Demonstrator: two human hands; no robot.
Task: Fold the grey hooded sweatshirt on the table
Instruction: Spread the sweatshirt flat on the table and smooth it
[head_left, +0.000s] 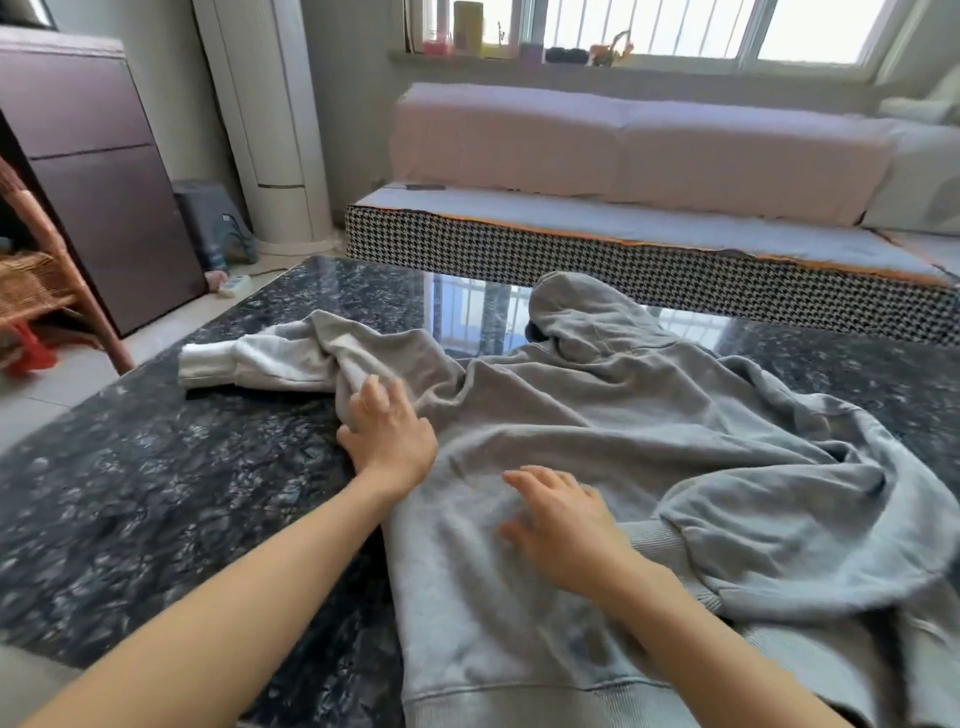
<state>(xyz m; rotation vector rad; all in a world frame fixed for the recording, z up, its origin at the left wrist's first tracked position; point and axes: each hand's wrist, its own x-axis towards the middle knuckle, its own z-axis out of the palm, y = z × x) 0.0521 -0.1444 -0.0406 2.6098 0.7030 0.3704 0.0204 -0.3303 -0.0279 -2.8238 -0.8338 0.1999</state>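
1. Ribbed hem (519, 696) of the grey hooded sweatshirt (649, 441) lies nearest the lens, below both wrists, on the dark speckled surface (156, 493).
2. Two bare forearms reach forward over the garment, which is spread rumpled across the middle and right of the surface.
3. At the garment's left edge, the left hand (387, 436) rests where the body meets the sleeve, fingers bent into the cloth; whether they pinch a fold or merely press it cannot be told.
4. To its right and closer to the camera, the right hand (563, 519) lies flat on the chest of the sweatshirt, fingers spread and relaxed, holding nothing.
5. One sleeve (270, 361) runs out to the left beyond the left hand, its pale lining turned outward near the cuff.
6. Beyond both hands, the hood (582, 317) stands bunched at the far edge of the garment.
7. Right of the right hand, the other sleeve (810, 519) is doubled back over the body in a loose curve.
8. Farther off, past the hood, a low bench with a houndstooth-patterned edge (623, 265) and pale cushions (623, 150) sits under a window.
9. Left of the left hand stand a white column unit (270, 124) and a dark cabinet (98, 171).
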